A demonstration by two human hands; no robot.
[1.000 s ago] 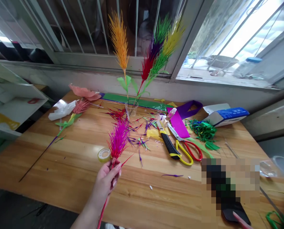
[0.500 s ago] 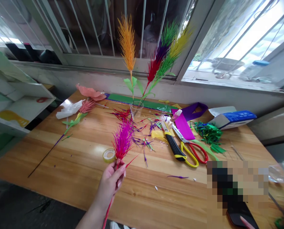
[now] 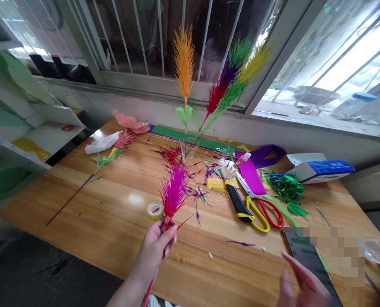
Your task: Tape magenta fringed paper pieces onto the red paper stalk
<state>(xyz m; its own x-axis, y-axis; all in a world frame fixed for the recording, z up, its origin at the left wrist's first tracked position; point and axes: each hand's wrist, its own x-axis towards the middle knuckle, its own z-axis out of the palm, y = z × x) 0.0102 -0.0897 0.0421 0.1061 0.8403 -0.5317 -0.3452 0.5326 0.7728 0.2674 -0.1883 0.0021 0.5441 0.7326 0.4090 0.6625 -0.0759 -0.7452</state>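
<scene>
We pinch the stem of the magenta paper plume [image 3: 173, 192] in our left hand [image 3: 158, 247], upright above the wooden table [image 3: 97, 221] beside a tape roll [image 3: 155, 209], while our right hand [image 3: 300, 285], fingers loosely spread, touches a dark phone [image 3: 308, 260]

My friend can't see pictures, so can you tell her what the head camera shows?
A left hand holds up a spiky pink paper plume by its red stem over a wooden table. The right hand touches a phone; tape, scissors and a knife lie nearby.
</scene>
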